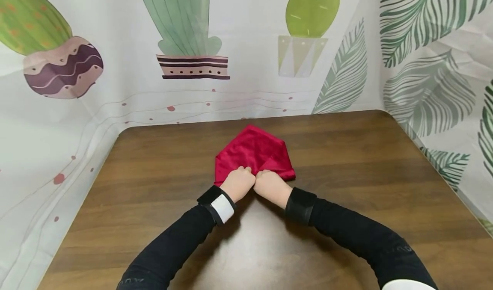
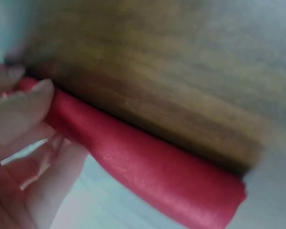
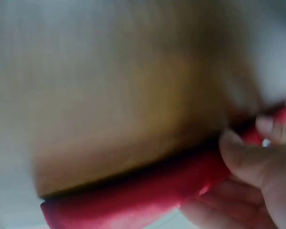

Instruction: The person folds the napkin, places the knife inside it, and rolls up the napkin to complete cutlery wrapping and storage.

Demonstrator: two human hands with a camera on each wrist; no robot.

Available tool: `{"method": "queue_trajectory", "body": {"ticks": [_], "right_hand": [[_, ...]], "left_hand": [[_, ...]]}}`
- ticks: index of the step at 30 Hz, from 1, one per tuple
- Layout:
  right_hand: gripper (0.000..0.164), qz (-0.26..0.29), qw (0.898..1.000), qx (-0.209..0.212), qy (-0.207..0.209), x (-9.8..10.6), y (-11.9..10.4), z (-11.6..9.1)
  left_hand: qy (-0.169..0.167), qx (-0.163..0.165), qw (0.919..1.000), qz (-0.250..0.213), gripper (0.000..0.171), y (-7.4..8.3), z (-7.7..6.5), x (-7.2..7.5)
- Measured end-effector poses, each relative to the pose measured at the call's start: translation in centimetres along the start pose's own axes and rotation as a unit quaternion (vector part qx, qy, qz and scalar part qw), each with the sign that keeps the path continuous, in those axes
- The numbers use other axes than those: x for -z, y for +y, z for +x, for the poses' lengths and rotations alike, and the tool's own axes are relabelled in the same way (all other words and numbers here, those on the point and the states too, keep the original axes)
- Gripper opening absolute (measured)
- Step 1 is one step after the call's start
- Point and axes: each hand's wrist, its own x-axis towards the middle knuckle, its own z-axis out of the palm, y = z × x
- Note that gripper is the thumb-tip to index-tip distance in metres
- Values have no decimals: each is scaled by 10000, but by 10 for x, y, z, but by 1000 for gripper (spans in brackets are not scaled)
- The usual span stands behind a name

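Note:
A shiny red cloth lies folded on the table, with a pointed top at the far side and a straight edge toward the person. At the middle of that near edge my left hand and right hand meet side by side, knuckles up. In the left wrist view, the left thumb and fingers pinch the cloth's rounded, folded edge. The right wrist view, partly blurred, has the right thumb on top of the same red edge and the fingers curled beneath it. The cloth's underside is hidden in the head view.
The brown wooden table has rounded far corners. Behind it and at both sides hangs a white curtain printed with cacti and leaves. Black sleeves and dark wrist bands cover the forearms. A white round edge shows at the bottom right.

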Motion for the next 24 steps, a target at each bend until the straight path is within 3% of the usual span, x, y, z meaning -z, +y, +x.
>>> {"method": "queue_trajectory", "body": {"ticks": [4, 9, 12, 16, 17, 20, 23, 24], "right_hand": [[17, -124, 9997, 136, 133, 0, -1, 0], [24, 384, 9993, -31, -8, 3, 7, 2], [25, 316, 9991, -103, 245, 0, 4, 1], [25, 332, 9972, -251, 614, -15, -2, 1], [27, 327, 9964, -222, 745, -30, -2, 1], [28, 576, 9978, -182, 269, -33, 4, 4], [30, 483, 9984, -237, 173, -27, 5, 5], [29, 468, 9984, -305, -2, -11, 5, 5]], "left_hand": [[-42, -142, 9999, -12, 16, -4, 2, 1], [120, -344, 9992, 169, 15, -5, 0, 3], [151, -456, 9986, 222, 16, -9, 0, 2], [55, -524, 9985, 164, 16, -13, 1, 4], [8, -568, 9983, 148, 16, -14, 1, 4], [-154, -667, 9976, -60, 15, -15, -1, 7], [-495, -608, 9958, -483, 14, -19, 1, 8], [-631, -560, 9945, -616, 14, -21, 3, 7]]}}
